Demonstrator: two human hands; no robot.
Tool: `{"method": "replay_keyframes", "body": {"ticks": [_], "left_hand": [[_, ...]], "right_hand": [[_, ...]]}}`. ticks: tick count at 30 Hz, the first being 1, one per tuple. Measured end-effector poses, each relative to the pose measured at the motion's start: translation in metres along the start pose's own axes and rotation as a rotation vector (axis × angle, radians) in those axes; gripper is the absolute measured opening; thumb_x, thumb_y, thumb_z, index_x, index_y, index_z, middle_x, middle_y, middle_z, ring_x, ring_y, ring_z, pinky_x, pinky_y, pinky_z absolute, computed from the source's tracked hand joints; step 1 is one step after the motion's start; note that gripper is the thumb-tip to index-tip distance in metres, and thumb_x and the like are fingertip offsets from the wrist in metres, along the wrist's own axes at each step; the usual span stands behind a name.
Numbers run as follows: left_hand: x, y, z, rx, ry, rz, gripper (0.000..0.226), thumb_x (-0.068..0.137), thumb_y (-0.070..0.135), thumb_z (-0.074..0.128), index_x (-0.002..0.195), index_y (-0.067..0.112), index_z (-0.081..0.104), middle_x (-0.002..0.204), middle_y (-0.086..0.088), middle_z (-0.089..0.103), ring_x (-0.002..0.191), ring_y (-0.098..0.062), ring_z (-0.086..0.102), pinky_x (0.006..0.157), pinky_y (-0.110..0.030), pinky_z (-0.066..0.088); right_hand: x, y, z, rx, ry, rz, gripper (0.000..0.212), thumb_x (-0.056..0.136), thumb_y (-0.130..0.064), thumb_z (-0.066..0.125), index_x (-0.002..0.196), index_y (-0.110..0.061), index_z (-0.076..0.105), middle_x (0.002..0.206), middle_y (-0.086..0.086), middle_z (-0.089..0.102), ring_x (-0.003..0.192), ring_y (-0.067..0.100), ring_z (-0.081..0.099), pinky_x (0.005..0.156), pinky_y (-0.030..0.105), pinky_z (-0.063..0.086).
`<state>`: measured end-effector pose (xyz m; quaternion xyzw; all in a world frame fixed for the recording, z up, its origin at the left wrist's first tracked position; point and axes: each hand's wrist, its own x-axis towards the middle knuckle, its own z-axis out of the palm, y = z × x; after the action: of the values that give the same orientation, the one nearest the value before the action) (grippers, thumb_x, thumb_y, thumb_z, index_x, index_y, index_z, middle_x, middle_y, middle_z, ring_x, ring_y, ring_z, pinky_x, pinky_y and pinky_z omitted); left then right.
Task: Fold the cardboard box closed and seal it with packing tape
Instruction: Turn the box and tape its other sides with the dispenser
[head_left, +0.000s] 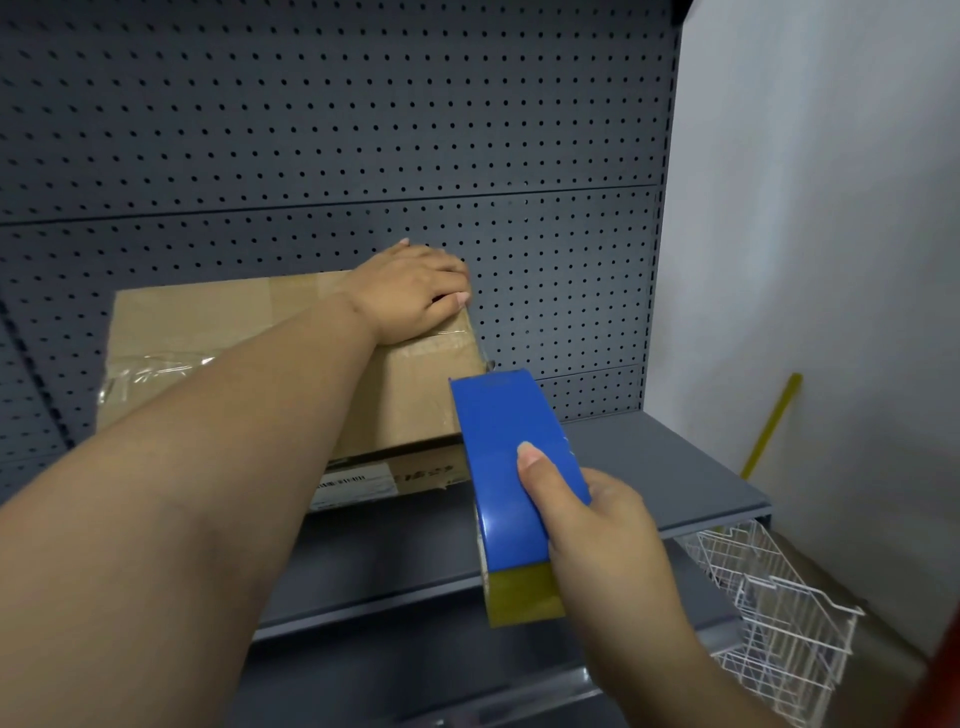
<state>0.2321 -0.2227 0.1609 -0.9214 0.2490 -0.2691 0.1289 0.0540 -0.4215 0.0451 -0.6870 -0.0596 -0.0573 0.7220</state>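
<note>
A brown cardboard box lies closed on a grey metal shelf, with clear tape across its top from the left edge to the right. My left hand presses flat on the box's far right corner, fingers reaching over the edge. My right hand grips a blue tape dispenser holding a yellowish tape roll. The dispenser's front end sits at the box's right side, just below the top edge. The cutter is hidden behind the blue cover.
A grey pegboard panel rises behind the box. A white wall stands to the right with a yellow stick leaning on it. A white wire basket hangs below the shelf's right end. A lower shelf lies beneath.
</note>
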Motion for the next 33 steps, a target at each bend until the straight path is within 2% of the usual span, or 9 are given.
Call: {"method": "replay_keyframes", "body": {"ticks": [4,8,11,13,15,19,23,30,33], "left_hand": [[0.001,0.002,-0.001,0.008,-0.047,-0.067,0.039,0.099,0.041,0.025,0.121,0.034,0.055,0.145,0.013,0.039,0.142,-0.015,0.017,0.116,-0.046,0.002],[0.0,0.005,-0.002,0.034,0.02,-0.128,0.039,0.099,0.043,0.024,0.133,0.043,0.044,0.155,0.015,0.017,0.145,-0.015,0.0,0.115,-0.042,-0.011],[-0.002,0.008,0.0,-0.083,0.174,-0.025,0.037,0.098,0.029,0.043,0.134,0.029,0.049,0.15,0.004,0.034,0.144,-0.018,0.016,0.115,-0.035,-0.004],[-0.004,0.011,-0.001,-0.244,0.174,0.024,0.031,0.095,0.018,0.05,0.124,0.014,0.06,0.136,-0.004,0.053,0.137,-0.019,0.034,0.116,-0.03,0.009],[-0.006,0.011,-0.002,-0.27,0.13,0.031,0.028,0.095,0.021,0.049,0.117,0.01,0.064,0.129,-0.005,0.06,0.135,-0.017,0.037,0.114,-0.028,0.021],[-0.007,0.008,-0.005,-0.258,0.012,0.003,0.042,0.096,0.041,0.037,0.106,0.008,0.061,0.123,-0.003,0.06,0.14,-0.01,0.025,0.112,-0.027,0.019],[-0.003,0.009,-0.002,-0.238,-0.029,-0.065,0.045,0.092,0.051,0.038,0.096,0.012,0.059,0.117,-0.004,0.06,0.141,-0.012,0.024,0.116,-0.035,0.017],[0.001,0.017,0.0,-0.215,0.0,-0.13,0.041,0.083,0.05,0.057,0.101,0.013,0.055,0.118,-0.006,0.056,0.136,-0.017,0.032,0.115,-0.034,0.017],[0.002,0.02,0.0,-0.23,0.044,-0.143,0.041,0.083,0.046,0.059,0.106,0.012,0.054,0.12,-0.006,0.054,0.122,-0.02,0.044,0.112,-0.03,0.019]], "right_hand": [[0.001,0.005,0.008,-0.022,-0.006,0.011,0.055,0.082,-0.051,0.055,0.075,0.004,0.057,0.07,0.02,0.061,0.062,0.021,0.054,0.063,0.035,0.046],[0.005,0.003,0.011,-0.003,0.016,-0.022,0.062,0.081,-0.054,0.056,0.078,0.007,0.051,0.065,0.009,0.051,0.061,0.017,0.046,0.059,0.031,0.038],[0.006,0.001,0.013,-0.006,0.03,-0.04,0.062,0.082,-0.053,0.056,0.078,0.008,0.05,0.065,0.007,0.049,0.06,0.016,0.044,0.058,0.03,0.036],[0.007,0.0,0.015,-0.017,0.045,-0.048,0.059,0.085,-0.049,0.055,0.076,0.008,0.048,0.064,0.007,0.047,0.06,0.015,0.042,0.057,0.03,0.035],[0.008,-0.001,0.016,-0.024,0.053,-0.053,0.059,0.085,-0.049,0.055,0.075,0.009,0.047,0.064,0.007,0.045,0.059,0.015,0.04,0.057,0.03,0.033],[0.008,-0.005,0.017,-0.057,0.059,-0.064,0.056,0.087,-0.044,0.054,0.068,0.006,0.041,0.062,0.006,0.039,0.057,0.014,0.035,0.054,0.028,0.027],[0.01,-0.007,0.015,-0.054,0.033,-0.053,0.056,0.087,-0.044,0.054,0.071,0.009,0.044,0.063,0.007,0.041,0.058,0.015,0.037,0.056,0.029,0.029],[0.013,-0.007,0.015,-0.061,0.035,-0.064,0.057,0.086,-0.046,0.054,0.074,0.01,0.046,0.064,0.006,0.044,0.059,0.013,0.039,0.056,0.029,0.03],[0.014,-0.005,0.016,-0.06,0.04,-0.06,0.057,0.085,-0.047,0.054,0.075,0.01,0.048,0.064,0.006,0.045,0.059,0.014,0.04,0.056,0.029,0.032]]}}
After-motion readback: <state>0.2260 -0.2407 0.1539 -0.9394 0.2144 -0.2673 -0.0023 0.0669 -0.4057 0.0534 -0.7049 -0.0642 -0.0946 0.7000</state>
